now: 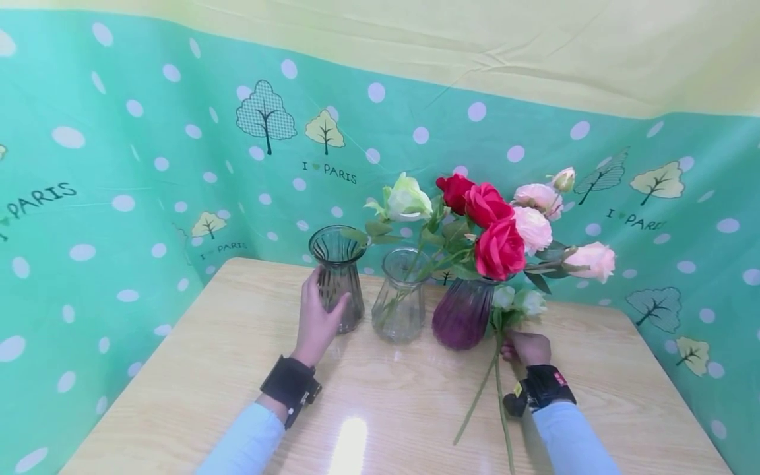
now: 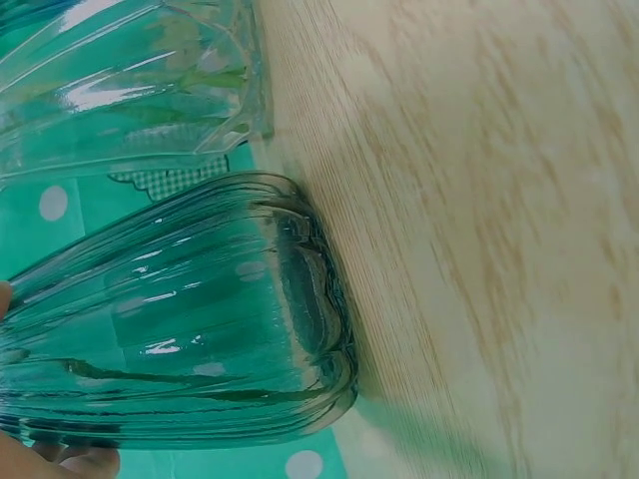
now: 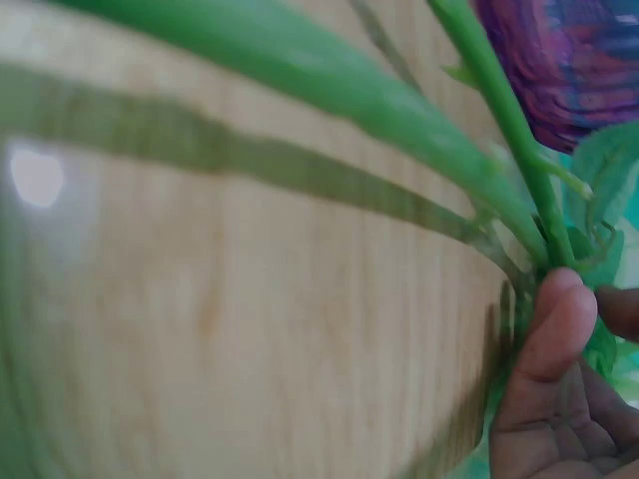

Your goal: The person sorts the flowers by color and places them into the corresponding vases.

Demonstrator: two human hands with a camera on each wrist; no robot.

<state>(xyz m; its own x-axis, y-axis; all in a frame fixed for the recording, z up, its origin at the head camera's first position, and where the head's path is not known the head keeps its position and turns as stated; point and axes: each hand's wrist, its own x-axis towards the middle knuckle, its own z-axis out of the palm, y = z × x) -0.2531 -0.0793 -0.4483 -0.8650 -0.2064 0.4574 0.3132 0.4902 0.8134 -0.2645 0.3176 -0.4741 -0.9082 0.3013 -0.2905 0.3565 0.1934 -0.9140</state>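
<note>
My left hand (image 1: 320, 316) grips a smoky grey ribbed glass vase (image 1: 349, 297) from its left side, thumb across the front. In the left wrist view, fingertips show at the edge of that vase (image 2: 190, 309). No flower stands in it. My right hand (image 1: 527, 348) pinches the green stems (image 1: 497, 376) of artificial white flowers (image 1: 530, 301) low over the table. In the right wrist view, the thumb (image 3: 564, 319) presses against two stems (image 3: 499, 110) where they meet. The blossoms are mostly out of that view.
A clear glass vase (image 1: 396, 316) holds a white-green rose (image 1: 408, 199). Beside it, a purple glass vase (image 1: 463, 320) holds red roses (image 1: 500, 249) and pink flowers (image 1: 533, 229). All stand toward the back of the wooden table (image 1: 380, 396), before a green dotted curtain (image 1: 136, 165).
</note>
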